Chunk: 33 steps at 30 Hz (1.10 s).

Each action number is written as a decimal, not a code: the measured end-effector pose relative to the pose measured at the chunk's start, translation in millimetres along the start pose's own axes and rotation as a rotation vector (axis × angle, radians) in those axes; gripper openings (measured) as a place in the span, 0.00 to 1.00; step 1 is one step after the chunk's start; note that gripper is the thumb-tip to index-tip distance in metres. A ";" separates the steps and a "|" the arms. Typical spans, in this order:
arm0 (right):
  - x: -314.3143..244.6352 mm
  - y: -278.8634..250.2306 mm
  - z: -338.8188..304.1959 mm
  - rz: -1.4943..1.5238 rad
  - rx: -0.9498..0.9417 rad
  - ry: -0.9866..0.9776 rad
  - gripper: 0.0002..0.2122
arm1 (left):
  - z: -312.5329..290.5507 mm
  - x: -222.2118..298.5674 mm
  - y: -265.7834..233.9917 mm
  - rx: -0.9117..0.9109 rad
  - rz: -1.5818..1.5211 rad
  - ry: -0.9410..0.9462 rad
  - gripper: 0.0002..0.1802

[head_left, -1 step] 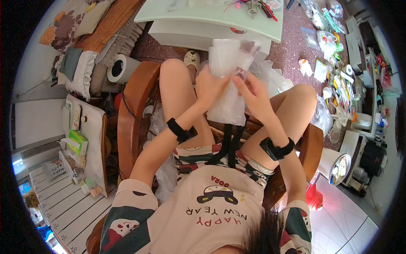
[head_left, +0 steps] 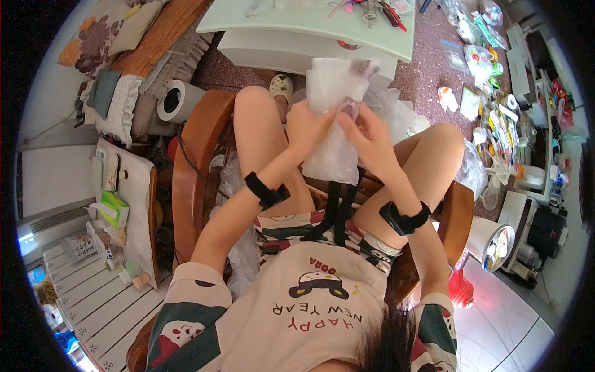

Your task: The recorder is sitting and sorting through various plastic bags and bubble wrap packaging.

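Observation:
A stack of milky translucent plastic bags hangs between my knees, gripped around its middle by my left hand. The upper end of the stack rises above my fingers, and the lower end reaches down toward my lap. My right hand has its thumb and fingers pinched together on a clear plastic strip lying along the stack's right side. That strip shows a dark patch near its top. Exactly what sits under my right fingertips is too small to make out. Both wrists wear black straps.
Beyond my knees stands a pale glass-topped table with red-handled pliers on it. More crumpled plastic bags lie past my right hand. Wooden chair arms flank me. Bags and small goods crowd the floor at right; a white bin stands there.
My right thumb and fingers have shifted very slightly on the clear plastic, whose top has moved a little. My left hand stays in place around the stack.

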State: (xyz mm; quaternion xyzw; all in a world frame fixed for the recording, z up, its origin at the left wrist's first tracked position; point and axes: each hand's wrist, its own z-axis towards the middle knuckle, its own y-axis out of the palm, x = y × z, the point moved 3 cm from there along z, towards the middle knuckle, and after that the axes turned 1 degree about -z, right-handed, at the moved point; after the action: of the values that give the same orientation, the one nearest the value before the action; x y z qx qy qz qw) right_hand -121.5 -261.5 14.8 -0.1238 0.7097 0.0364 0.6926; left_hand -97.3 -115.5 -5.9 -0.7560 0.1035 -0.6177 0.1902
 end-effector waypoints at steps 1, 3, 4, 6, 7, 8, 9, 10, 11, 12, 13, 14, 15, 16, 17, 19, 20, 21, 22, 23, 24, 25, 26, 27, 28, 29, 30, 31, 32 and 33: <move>-9.7 2.0 -2.1 -0.102 0.042 -0.047 0.14 | 3.1 -3.4 1.1 0.000 0.001 0.000 0.28; -19.0 12.8 -7.0 -0.240 0.146 -0.130 0.22 | 11.0 -21.1 3.9 0.071 -0.010 -0.052 0.23; -18.5 21.7 -8.9 -0.236 0.139 -0.134 0.22 | 17.7 -36.0 5.6 0.079 -0.007 -0.053 0.23; -21.3 30.5 -16.1 -0.302 0.251 -0.324 0.25 | 26.4 -51.9 11.8 0.002 -0.276 -0.159 0.21; -18.1 33.1 -20.0 -0.375 0.221 -0.248 0.25 | 26.2 -50.5 12.2 -0.001 -0.278 -0.159 0.21; -13.9 35.0 -21.0 -0.377 0.221 -0.247 0.25 | 24.7 -50.8 16.7 -0.148 -0.512 -0.252 0.23; -7.0 35.7 -22.6 -0.479 0.230 -0.242 0.26 | 19.6 -39.7 20.7 -0.302 -0.742 -0.347 0.25; -2.6 36.6 -23.6 -0.581 0.235 -0.237 0.27 | 14.8 -23.0 17.2 -0.305 -0.741 -0.348 0.25; 0.1 35.4 -23.6 -0.583 0.238 -0.235 0.27 | 7.8 -1.2 17.3 -0.427 -0.915 -0.413 0.27; 2.5 34.8 -22.2 -0.586 0.239 -0.215 0.28 | 2.0 11.9 17.5 -0.544 -1.090 -0.476 0.30; 4.4 33.6 -20.8 -0.590 0.241 -0.195 0.28 | 0.1 13.9 17.5 -0.544 -1.090 -0.476 0.30; 5.3 32.3 -19.4 -0.591 0.242 -0.194 0.28 | -1.2 16.5 18.2 -0.572 -1.105 -0.446 0.31; 3.8 33.2 -18.1 -0.591 0.220 -0.251 0.27 | -2.0 18.3 17.8 -0.596 -1.121 -0.414 0.32; 2.6 33.9 -17.8 -0.591 0.199 -0.308 0.25 | -1.4 13.4 21.1 -0.595 -1.121 -0.414 0.32; 3.4 33.3 -18.1 -0.591 0.199 -0.309 0.25 | 3.3 1.6 22.4 -0.414 -0.938 -0.296 0.30; 7.5 35.1 -18.9 -0.297 -0.007 -0.326 0.23 | 11.0 -11.7 21.0 -0.235 -0.752 -0.180 0.28; 11.2 30.4 -15.7 -0.298 -0.008 -0.327 0.23 | 16.9 -17.6 17.6 -0.154 -0.765 -0.120 0.29; 6.2 19.8 -9.5 -0.427 0.184 -0.419 0.24 | 19.3 -18.0 13.5 -0.073 -0.775 -0.061 0.30; 0.2 13.3 -6.8 -0.554 0.378 -0.509 0.25 | 19.7 -19.4 12.5 -0.072 -0.775 -0.062 0.30; -3.7 6.0 -5.8 -0.621 0.549 -0.456 0.26 | 20.4 -19.6 10.0 -0.038 -0.694 -0.013 0.29; -13.0 6.7 -4.7 -0.623 0.550 -0.454 0.26 | 19.3 -14.9 7.7 -0.009 -0.613 0.036 0.30; -13.7 6.2 -1.4 -0.449 0.499 -0.258 0.25 | 15.5 -11.6 8.0 -0.010 -0.614 0.034 0.30; -9.3 6.4 0.4 -0.275 0.443 -0.063 0.24 | 9.6 -10.7 9.7 -0.013 -0.673 -0.044 0.31; -3.4 1.9 1.9 -0.280 0.453 -0.065 0.24 | 7.9 -3.6 10.9 -0.024 -0.734 -0.116 0.32; 14.9 1.8 5.5 -0.146 0.210 0.058 0.22 | 8.9 3.9 10.3 -0.031 -0.736 -0.116 0.32; 30.3 2.6 5.6 -0.011 -0.032 0.179 0.20 | 10.0 8.4 9.9 -0.046 -0.733 -0.226 0.34; 31.4 2.0 4.1 -0.009 -0.038 0.180 0.20 | 8.9 7.5 6.1 -0.047 -0.728 -0.337 0.36; 33.1 3.4 2.1 0.053 -0.096 0.218 0.20 | 12.7 1.6 3.7 -0.042 -0.728 -0.340 0.36; 34.4 5.6 -0.1 0.116 -0.153 0.257 0.19 | 18.7 -6.3 7.0 -0.185 -0.864 -0.373 0.36; 34.1 6.9 -1.4 0.117 -0.154 0.257 0.19 | 21.3 -5.2 8.2 -0.333 -0.997 -0.401 0.35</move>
State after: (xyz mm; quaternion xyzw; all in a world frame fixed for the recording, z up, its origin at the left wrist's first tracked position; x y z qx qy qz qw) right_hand -124.8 -259.4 -19.7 -0.1387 0.7935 0.1148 0.5814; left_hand -77.1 -117.6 -17.4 -0.8359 -0.2085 -0.4522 -0.2308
